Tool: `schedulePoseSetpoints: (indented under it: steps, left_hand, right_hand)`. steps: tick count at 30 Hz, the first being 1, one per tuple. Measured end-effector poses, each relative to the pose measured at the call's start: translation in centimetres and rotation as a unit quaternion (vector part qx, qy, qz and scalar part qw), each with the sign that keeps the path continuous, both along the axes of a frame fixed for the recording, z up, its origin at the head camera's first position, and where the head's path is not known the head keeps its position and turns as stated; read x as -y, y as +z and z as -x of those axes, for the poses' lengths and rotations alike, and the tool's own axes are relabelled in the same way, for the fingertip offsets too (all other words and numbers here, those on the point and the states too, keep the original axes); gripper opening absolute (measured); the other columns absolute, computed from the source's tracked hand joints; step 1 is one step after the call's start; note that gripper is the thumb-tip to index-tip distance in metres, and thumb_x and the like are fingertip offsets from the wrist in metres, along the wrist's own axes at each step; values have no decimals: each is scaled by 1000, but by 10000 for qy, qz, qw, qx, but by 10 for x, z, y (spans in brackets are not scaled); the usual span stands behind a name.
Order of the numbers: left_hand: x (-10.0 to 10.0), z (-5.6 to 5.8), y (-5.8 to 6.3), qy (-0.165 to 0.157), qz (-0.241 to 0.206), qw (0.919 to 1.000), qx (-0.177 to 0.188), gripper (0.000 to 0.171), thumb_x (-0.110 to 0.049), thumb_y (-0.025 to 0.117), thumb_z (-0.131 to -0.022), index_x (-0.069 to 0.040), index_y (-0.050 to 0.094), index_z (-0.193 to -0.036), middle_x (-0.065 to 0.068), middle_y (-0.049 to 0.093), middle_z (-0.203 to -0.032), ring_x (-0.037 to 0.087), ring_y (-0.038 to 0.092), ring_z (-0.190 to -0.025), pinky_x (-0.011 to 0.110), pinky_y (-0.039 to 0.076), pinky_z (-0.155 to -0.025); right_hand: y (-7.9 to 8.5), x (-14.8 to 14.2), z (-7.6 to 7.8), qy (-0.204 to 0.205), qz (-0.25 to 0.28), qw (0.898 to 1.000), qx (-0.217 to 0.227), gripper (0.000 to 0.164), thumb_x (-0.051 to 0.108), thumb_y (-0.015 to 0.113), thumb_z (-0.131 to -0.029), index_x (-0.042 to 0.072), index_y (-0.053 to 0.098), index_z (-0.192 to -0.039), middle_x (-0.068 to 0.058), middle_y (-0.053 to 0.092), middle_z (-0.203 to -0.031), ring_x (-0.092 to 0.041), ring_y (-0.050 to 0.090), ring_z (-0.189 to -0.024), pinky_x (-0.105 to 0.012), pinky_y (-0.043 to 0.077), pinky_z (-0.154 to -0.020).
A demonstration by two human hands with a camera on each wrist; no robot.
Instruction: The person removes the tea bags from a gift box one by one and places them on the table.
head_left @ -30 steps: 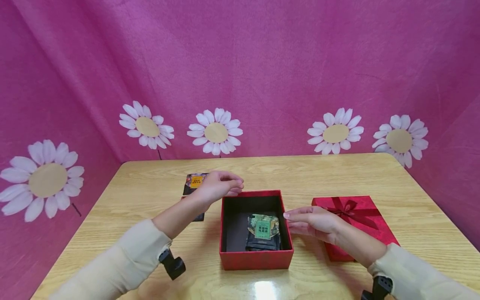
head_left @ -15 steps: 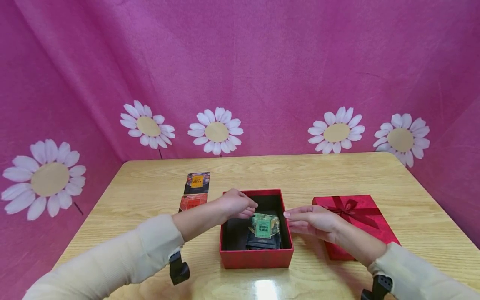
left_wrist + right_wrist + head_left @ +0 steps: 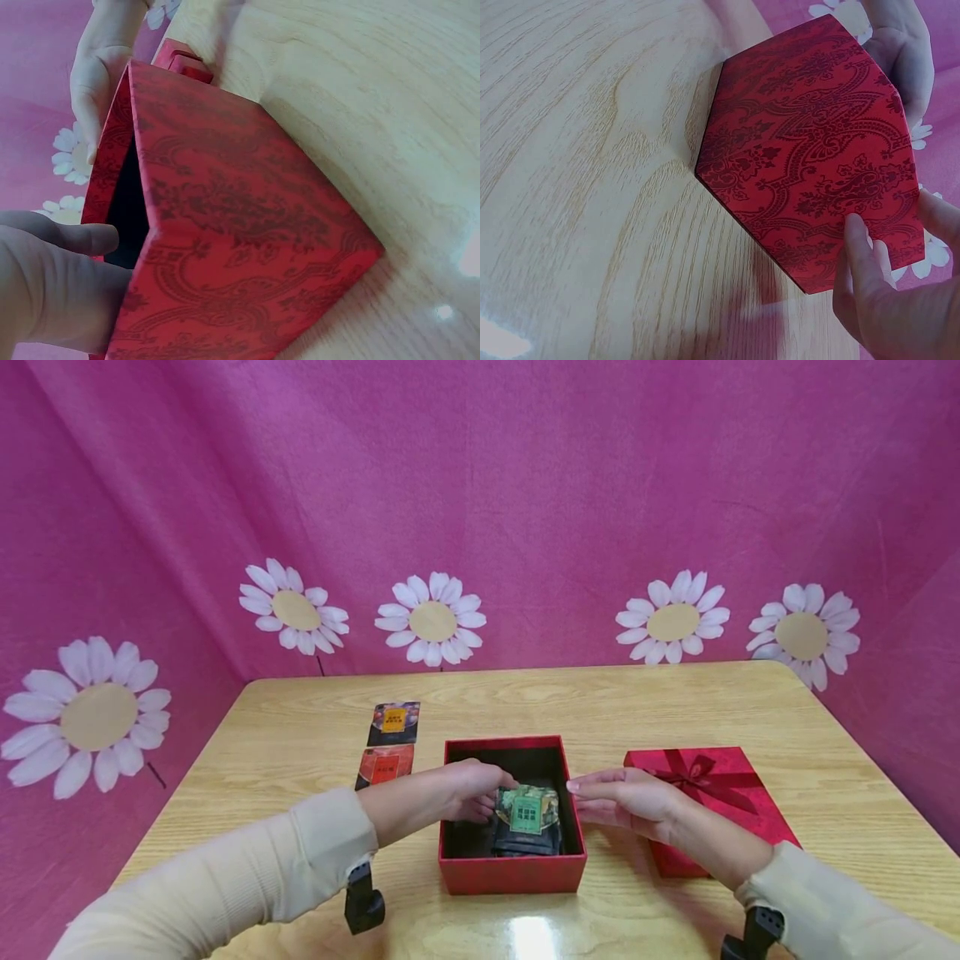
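A red patterned gift box [image 3: 513, 878] stands lidless on the table, its dark inside visible from above. Within it, toward the right, lies a stack of dark sachets topped by a green-labelled sachet [image 3: 527, 812]. My left hand [image 3: 474, 789] reaches over the box's left wall, thumb near the stack's upper left edge and fingers beside it. In the left wrist view its fingertips are hidden inside. My right hand [image 3: 630, 802] rests against the outside of the right wall, fairly straight fingers [image 3: 862, 251] touching the patterned side and thumb at the rim.
Right of the box lies its red lid [image 3: 720, 806] with a dark ribbon bow. On the left are an orange-labelled sachet [image 3: 393, 723] and a red sachet [image 3: 386, 765], partly covered by the left forearm. A pink flowered curtain [image 3: 525, 510] hangs behind the wooden table [image 3: 562, 702].
My left hand has moved from the box's back left corner to the right and down into the box, beside the stack. The red sachet has come into view. My right hand stays put.
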State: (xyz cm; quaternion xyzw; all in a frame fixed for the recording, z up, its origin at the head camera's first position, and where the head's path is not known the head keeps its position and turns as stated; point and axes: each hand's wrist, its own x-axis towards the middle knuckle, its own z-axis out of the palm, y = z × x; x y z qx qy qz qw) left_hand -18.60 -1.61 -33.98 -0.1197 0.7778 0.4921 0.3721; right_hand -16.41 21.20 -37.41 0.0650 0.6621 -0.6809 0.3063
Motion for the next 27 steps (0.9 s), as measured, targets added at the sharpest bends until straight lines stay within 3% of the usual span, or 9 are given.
schedulePoseSetpoints:
  steps: [3, 7, 12, 17, 27]
  left_hand:
    - [0, -1, 1, 72, -166, 9997, 153, 46, -20, 58, -93, 9, 50, -128, 24, 59, -124, 33, 58, -115, 46, 44, -109]
    - [1, -2, 5, 135, -315, 9991, 263, 45, -20, 58, -93, 8, 50, -128, 25, 59, -124, 34, 58, -118, 47, 43, -109]
    - [0, -2, 8, 230, -425, 9984, 276, 43, -19, 58, -94, 7, 51, -127, 24, 59, -122, 28, 60, -112, 43, 47, -106]
    - [-4, 2, 8, 127, -464, 9988, 48, 39, -19, 57, -94, 4, 52, -126, 21, 59, -122, 25, 65, -102, 40, 52, -100]
    - [-23, 19, 3, 1, -637, 9980, 1, 25, -10, 56, -94, 2, 56, -116, 21, 66, -113, 22, 65, -90, 39, 54, -96]
  right_hand:
    - [0, 0, 0, -11, -32, 10000, 16, 58, 25, 65, -91, -9, 46, -135, -3, 73, -106, -14, 71, -95, -31, 57, -90]
    - [1, 1, 0, -13, 12, 10000, 44, 59, 24, 65, -91, -9, 45, -136, -4, 73, -106, -15, 71, -96, -30, 57, -90]
    - [0, 0, 0, 37, 98, 9999, -8, 59, 23, 65, -91, -12, 44, -135, -3, 73, -105, -14, 71, -95, -30, 57, -89]
    - [1, -1, 0, 80, 84, 9999, -54, 60, 24, 65, -91, -11, 45, -134, -3, 73, -105, -14, 71, -96, -30, 57, -90]
    - [1, 0, 0, 67, 16, 10000, -37, 61, 25, 65, -91, -11, 43, -135, -4, 72, -108, -15, 71, -97, -31, 56, -92]
